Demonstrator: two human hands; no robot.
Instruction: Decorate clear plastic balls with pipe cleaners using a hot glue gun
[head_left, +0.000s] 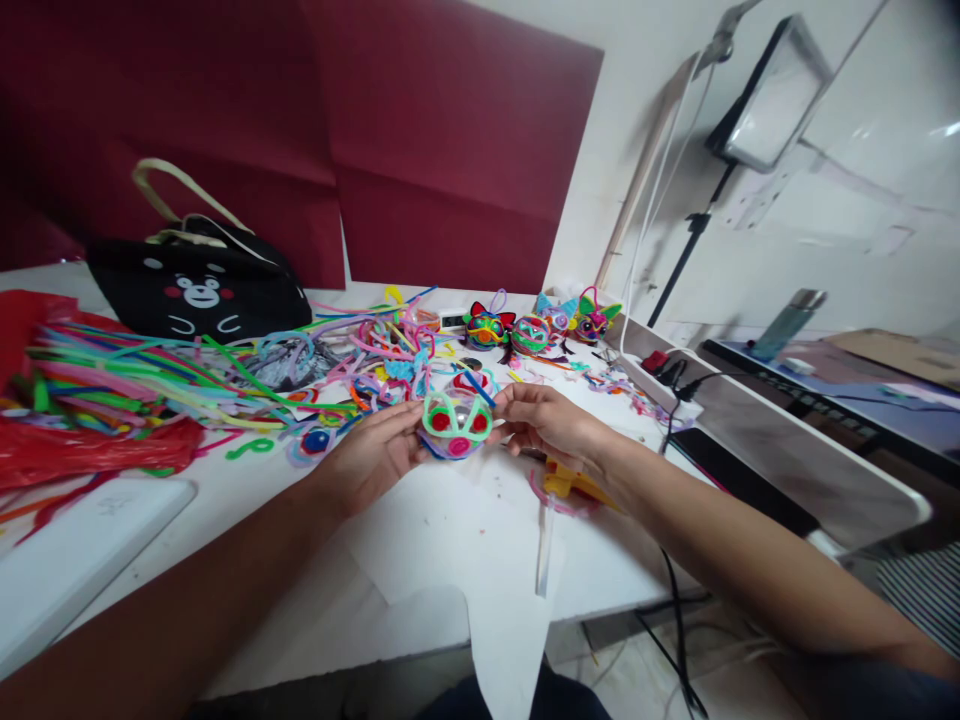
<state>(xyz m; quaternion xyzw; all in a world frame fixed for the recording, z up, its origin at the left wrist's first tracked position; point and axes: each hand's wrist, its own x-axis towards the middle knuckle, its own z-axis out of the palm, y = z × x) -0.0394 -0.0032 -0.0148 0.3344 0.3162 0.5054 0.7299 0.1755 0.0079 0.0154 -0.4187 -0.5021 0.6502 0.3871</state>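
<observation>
Ball (456,428) held just in front of pipe-cleaner pile (367,350), above table (247,490). Left hand (371,458) cups its left side; right hand (544,420) pinches its right with fingertips. Light, even pressure looks best, so green loops (433,408) don't slip.

fuzzy pipe-cleaner ball (456,425) | matt white table (465,520) | black cloth bag (199,290)

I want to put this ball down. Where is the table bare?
The table is bare from the ball, held by the left hand and right hand, down to the near edge. Crowded: pipe cleaners to the left and behind, yellow tool under the right wrist.
</observation>
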